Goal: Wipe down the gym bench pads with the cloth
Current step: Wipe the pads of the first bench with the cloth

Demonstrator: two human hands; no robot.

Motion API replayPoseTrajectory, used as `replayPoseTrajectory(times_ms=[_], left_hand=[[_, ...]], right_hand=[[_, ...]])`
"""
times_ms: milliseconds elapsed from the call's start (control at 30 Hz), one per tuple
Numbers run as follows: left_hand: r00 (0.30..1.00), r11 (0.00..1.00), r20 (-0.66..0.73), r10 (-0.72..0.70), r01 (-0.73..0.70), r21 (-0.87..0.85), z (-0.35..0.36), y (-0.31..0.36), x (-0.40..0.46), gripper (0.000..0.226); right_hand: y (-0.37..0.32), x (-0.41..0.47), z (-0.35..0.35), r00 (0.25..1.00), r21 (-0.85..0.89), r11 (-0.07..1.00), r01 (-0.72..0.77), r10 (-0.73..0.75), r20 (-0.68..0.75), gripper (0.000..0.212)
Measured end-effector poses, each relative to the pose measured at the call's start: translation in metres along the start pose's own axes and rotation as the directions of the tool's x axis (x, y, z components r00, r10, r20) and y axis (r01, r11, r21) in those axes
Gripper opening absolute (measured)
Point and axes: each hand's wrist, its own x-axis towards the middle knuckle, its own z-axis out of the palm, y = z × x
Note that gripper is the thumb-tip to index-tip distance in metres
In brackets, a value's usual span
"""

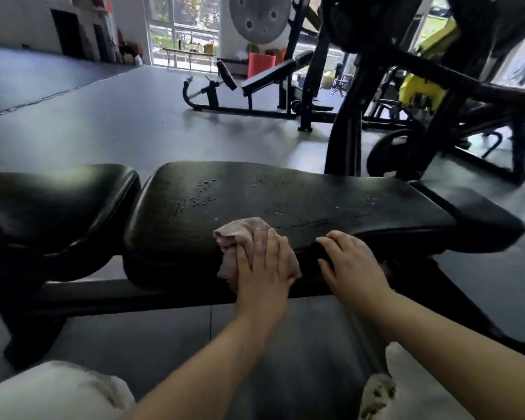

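A black gym bench stretches across the head view, with a long back pad in the middle and a separate seat pad to its left. Droplets speckle the top of the long pad. A pinkish cloth lies over that pad's near edge. My left hand presses flat on the cloth with straight fingers, against the pad's front side. My right hand rests on the near edge just to the right, fingers loosely bent over the rim, holding nothing.
The bench's black frame bar runs below the pads. A black rack upright and a yellow-and-black machine stand behind at right. Another incline bench sits farther back on the grey floor. My knees in white trousers show at the bottom.
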Motion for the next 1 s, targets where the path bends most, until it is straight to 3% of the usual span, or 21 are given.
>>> replayPoseTrajectory(times_ms=[100,167,233,367,567,800,1000], left_hand=[[0.993,0.982,0.102,0.057,-0.075,0.174,-0.004,0.015,0.012,0.096],[0.968,0.932,0.117,0.221,-0.245,0.267,0.003,0.032,0.022,0.084],[0.918,0.876,0.192,0.347,-0.39,0.285,0.006,0.052,0.036,0.073],[0.857,0.78,0.249,0.452,-0.515,0.355,0.02,0.099,0.072,0.073],[0.848,0.799,0.279,0.451,-0.523,0.298,0.025,0.164,0.117,0.07],[0.851,0.813,0.308,0.426,-0.509,0.283,0.021,0.207,0.129,0.07],[0.771,0.793,0.384,0.508,-0.592,0.141,0.006,0.221,0.146,0.074]], right_hand=[[0.029,-0.004,-0.006,0.991,-0.027,0.994,-0.107,0.109,0.081,0.042],[0.047,-0.003,-0.009,0.976,-0.03,0.982,-0.185,0.187,0.113,0.043],[0.068,-0.004,-0.007,0.969,-0.043,0.974,-0.224,0.227,0.094,0.041],[0.113,-0.001,-0.008,0.94,-0.018,0.946,-0.325,0.325,0.103,0.041],[0.167,0.003,-0.022,0.898,-0.032,0.908,-0.419,0.419,0.133,0.044],[0.207,-0.01,-0.037,0.88,-0.037,0.902,-0.429,0.427,0.21,0.05],[0.234,-0.018,-0.049,0.863,-0.029,0.894,-0.446,0.438,0.253,0.05]])
